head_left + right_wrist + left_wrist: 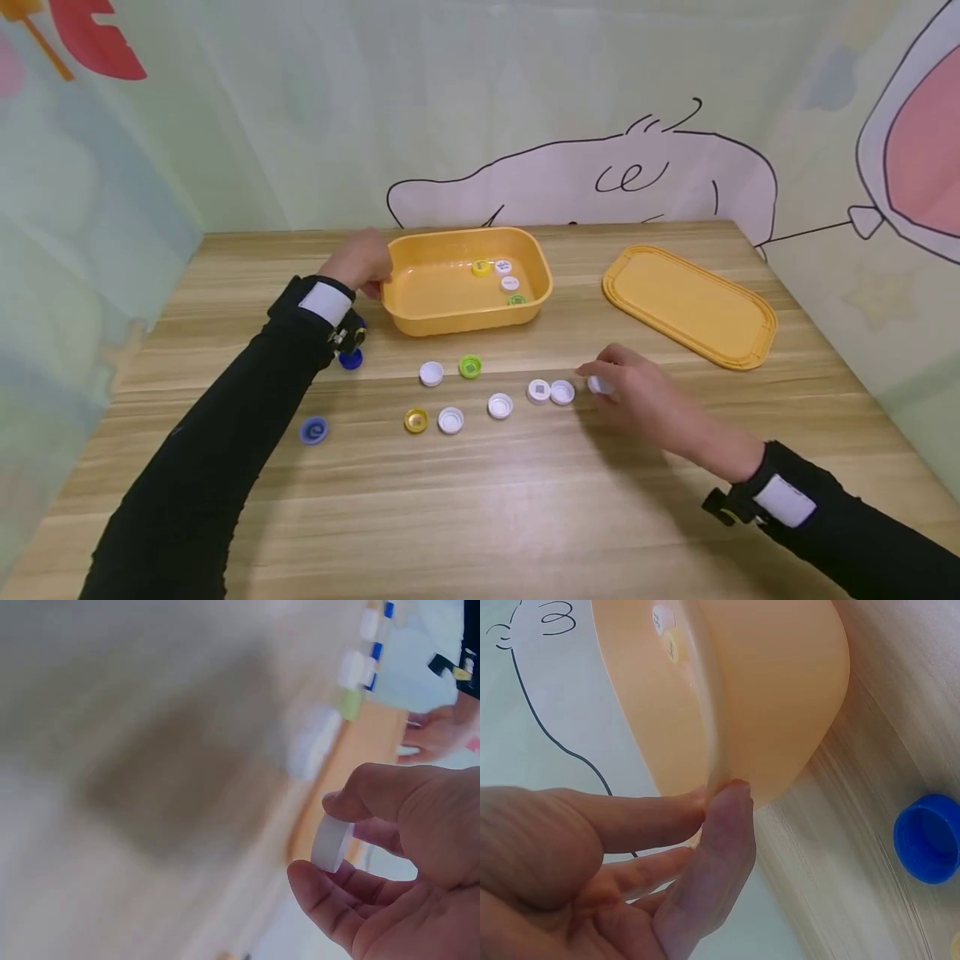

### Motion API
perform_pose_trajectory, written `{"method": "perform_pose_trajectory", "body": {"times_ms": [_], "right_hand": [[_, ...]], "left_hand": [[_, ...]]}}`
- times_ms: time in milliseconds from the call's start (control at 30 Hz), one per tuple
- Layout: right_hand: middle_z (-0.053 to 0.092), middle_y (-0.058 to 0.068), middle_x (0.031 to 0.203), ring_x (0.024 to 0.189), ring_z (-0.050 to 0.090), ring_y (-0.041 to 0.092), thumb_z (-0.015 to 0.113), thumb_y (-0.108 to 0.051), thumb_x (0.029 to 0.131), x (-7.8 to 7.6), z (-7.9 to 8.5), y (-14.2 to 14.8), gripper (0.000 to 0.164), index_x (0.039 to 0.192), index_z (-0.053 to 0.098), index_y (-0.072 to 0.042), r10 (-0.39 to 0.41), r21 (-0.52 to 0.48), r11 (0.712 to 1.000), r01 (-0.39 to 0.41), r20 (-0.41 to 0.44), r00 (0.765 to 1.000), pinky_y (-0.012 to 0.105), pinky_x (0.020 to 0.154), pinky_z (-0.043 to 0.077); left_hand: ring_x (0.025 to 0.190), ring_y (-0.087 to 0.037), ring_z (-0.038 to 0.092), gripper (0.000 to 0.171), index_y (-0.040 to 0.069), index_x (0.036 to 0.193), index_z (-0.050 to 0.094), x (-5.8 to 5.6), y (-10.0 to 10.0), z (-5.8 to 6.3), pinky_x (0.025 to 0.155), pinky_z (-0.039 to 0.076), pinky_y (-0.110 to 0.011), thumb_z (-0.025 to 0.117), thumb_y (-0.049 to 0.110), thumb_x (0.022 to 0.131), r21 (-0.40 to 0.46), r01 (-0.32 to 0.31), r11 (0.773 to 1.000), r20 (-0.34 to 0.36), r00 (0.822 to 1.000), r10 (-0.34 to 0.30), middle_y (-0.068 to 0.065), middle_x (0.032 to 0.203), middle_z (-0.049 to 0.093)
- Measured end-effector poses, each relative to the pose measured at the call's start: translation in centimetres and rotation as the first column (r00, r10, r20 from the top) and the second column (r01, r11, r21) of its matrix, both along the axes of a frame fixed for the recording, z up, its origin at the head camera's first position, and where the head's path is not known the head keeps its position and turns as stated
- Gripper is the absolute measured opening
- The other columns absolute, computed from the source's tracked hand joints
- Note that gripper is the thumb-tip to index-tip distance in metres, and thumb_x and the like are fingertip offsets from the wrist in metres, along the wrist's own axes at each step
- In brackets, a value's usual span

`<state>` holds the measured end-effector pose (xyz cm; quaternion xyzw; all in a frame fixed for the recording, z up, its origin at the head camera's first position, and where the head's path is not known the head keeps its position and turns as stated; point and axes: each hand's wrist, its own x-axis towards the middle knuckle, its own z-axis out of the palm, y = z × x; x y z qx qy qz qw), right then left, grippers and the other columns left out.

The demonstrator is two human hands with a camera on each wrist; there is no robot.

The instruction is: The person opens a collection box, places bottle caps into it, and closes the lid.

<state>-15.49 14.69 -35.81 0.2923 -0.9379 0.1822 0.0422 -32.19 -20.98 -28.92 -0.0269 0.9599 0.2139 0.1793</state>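
Loose caps: five white, three blue, one gold, one green
Right hand: pinches a white cap, clear only at right wrist
Left hand: pinches tub rim near table's far edge
Tub: four caps; left wrist shows two

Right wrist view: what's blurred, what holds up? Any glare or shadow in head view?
Right wrist: tabletop and loose caps smeared, white cap in the right hand fairly crisp; head: soft pale glare on the tabletop near lower centre, diffuse shadow below the right hand.
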Motion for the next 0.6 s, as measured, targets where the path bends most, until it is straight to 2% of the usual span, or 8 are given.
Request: {"method": "perform_pose_trajectory", "body": {"times_ms": [167, 433, 600], "right_hand": [[0.061, 0.017, 0.105, 0.087, 0.064, 0.027, 0.081, 0.010, 0.079, -1.0, 3.1, 0.1, 0.031, 0.107, 0.073, 0.000, -0.001, 0.002, 1.000, 0.002, -0.054, 0.999, 0.041, 0.072, 0.062], [0.060, 0.016, 0.106, 0.085, 0.063, 0.028, 0.078, 0.012, 0.081, -2.8, 8.5, -1.0, 0.030, 0.105, 0.067, -0.002, 0.027, -0.025, 0.999, -0.030, -0.105, 0.994, 0.038, 0.068, 0.061], [0.060, 0.015, 0.106, 0.089, 0.066, 0.029, 0.079, 0.009, 0.084, -4.2, 10.6, -2.2, 0.028, 0.106, 0.065, -0.001, 0.008, -0.065, 0.998, -0.017, -0.134, 0.991, 0.043, 0.074, 0.063]], "left_hand": [[0.049, -0.017, 0.065, 0.018, -0.017, 0.112, 0.060, 0.0, -0.1, 0.0, 0.054, 0.059, -0.023, 0.060, -0.009, 0.096, 0.003, -0.007, 1.000, -0.003, 1.000, 0.007, -0.026, 0.100, 0.065], [0.058, -0.023, 0.071, 0.018, -0.016, 0.112, 0.061, 0.1, -0.2, -0.2, 0.063, 0.063, -0.028, 0.058, -0.009, 0.095, 0.005, -0.003, 1.000, -0.009, 1.000, 0.003, -0.027, 0.100, 0.067], [0.054, -0.021, 0.068, 0.018, -0.016, 0.112, 0.061, 0.0, -0.1, -0.2, 0.062, 0.063, -0.028, 0.056, -0.010, 0.095, 0.015, -0.003, 1.000, -0.013, 1.000, 0.003, -0.026, 0.101, 0.066]]}}
